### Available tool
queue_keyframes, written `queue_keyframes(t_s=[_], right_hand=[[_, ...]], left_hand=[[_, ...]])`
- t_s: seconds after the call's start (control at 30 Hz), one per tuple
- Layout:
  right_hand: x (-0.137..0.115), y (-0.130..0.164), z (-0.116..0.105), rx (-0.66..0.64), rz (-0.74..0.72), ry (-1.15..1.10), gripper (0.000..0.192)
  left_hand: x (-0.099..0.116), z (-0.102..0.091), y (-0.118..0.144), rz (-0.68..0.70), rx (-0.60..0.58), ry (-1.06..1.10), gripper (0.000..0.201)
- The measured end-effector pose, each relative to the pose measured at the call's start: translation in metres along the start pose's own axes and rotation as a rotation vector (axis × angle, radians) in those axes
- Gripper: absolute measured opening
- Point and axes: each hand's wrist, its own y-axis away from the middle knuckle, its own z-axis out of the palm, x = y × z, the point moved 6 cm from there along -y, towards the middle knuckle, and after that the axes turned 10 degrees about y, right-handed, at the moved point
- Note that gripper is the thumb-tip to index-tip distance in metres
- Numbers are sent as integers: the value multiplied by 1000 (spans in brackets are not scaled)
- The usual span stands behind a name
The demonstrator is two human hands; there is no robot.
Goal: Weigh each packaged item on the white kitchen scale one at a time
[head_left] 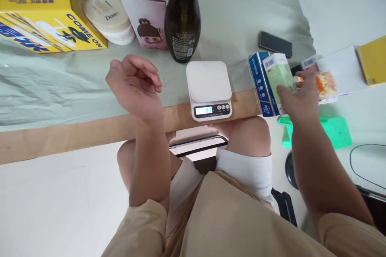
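Note:
My left hand (137, 84) hovers over the cloth-covered table, palm turned up, fingers loosely bent and nothing in them. To its right stands a white kitchen scale (208, 82) with a bare platform; its lit display seems to read 97. At the table's right end my right hand (301, 98) is on a green-and-white box (279, 74), thumb against its face and fingers curled at its right side. A blue box (262, 84) stands close against that box on the left. My right fingers partly hide a box with a food picture (327, 83).
Along the back stand a yellow carton (54, 12), a white Dove jar (110, 18), a pink box (143, 12) and a dark bottle (183, 20). A black phone (275, 43) lies behind the blue box. A yellow box (373, 61) and green plastic item (334, 132) are at right.

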Motion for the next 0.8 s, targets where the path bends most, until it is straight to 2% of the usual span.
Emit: queue_keyframes(t_s=[0.23, 0.33, 0.4, 0.47, 0.53, 0.6, 0.67, 0.73, 0.8], right_hand=[[-7, 5, 1, -29, 6, 35, 65], [-7, 6, -4, -19, 1, 71, 78], [-18, 8, -12, 67, -94, 47, 85], [-43, 15, -18, 149, -294, -67, 78], [-81, 26, -17, 128, -499, -248, 67], [-126, 36, -8, -2, -611, -423, 60], [-172, 41, 6, -158, -634, -541, 60], [-213, 44, 22, -322, -601, -600, 63], [-244, 46, 37, -487, -586, -611, 75]], left_hand=[[-7, -1, -3, 41, 4, -19, 75], [-7, -2, -2, 60, -16, -20, 69], [-8, -2, -3, 73, -33, -33, 63], [-12, -4, -8, 85, -39, -84, 54], [-21, -7, -19, 88, -44, -168, 43], [-36, -9, -33, 69, -63, -260, 35], [-55, -10, -46, 3, -109, -364, 33], [-76, -9, -54, -85, -190, -470, 41], [-90, -4, -54, -151, -306, -515, 54]])
